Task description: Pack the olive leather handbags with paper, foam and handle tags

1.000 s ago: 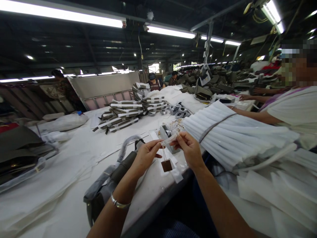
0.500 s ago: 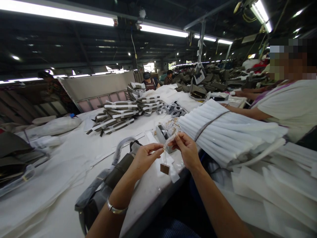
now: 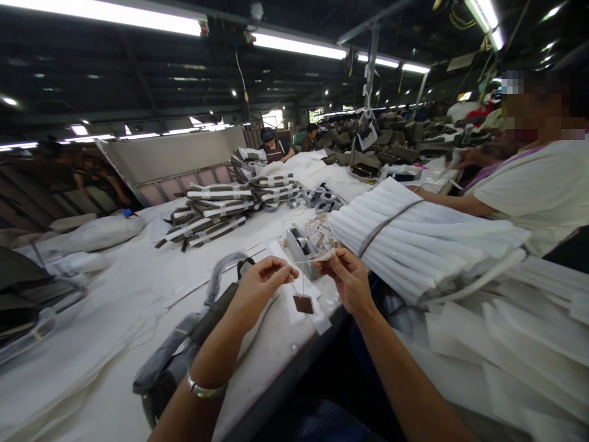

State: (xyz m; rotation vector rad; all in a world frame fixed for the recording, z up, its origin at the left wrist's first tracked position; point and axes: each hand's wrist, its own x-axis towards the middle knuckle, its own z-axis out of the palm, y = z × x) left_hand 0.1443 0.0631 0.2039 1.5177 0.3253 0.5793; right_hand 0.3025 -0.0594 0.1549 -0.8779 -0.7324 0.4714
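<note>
My left hand (image 3: 260, 288) is closed in a pinch on the string of a small brown square hang tag (image 3: 303, 304), which dangles between my hands. Across from it, my right hand (image 3: 347, 283) pinches a thin, see-through whitish piece (image 3: 326, 255), its exact kind unclear. A pale strand runs between the two hands. Just behind them stands a grey tape dispenser (image 3: 299, 240). Under and beside my left forearm lies a dark olive bag (image 3: 214, 314) with a plastic-wrapped handle (image 3: 221, 273), partly hidden by the arm.
A strapped bundle of white foam tubes (image 3: 427, 239) lies to the right, above stacked white sheets (image 3: 515, 350). Wrapped olive straps (image 3: 211, 212) are piled farther back, near grey rolls (image 3: 319, 199). A co-worker in a white shirt (image 3: 529, 184) is at the right.
My left hand has moved slightly left, away from my right hand, and the strand between them is stretched out. The tag has swung a little left and up.
</note>
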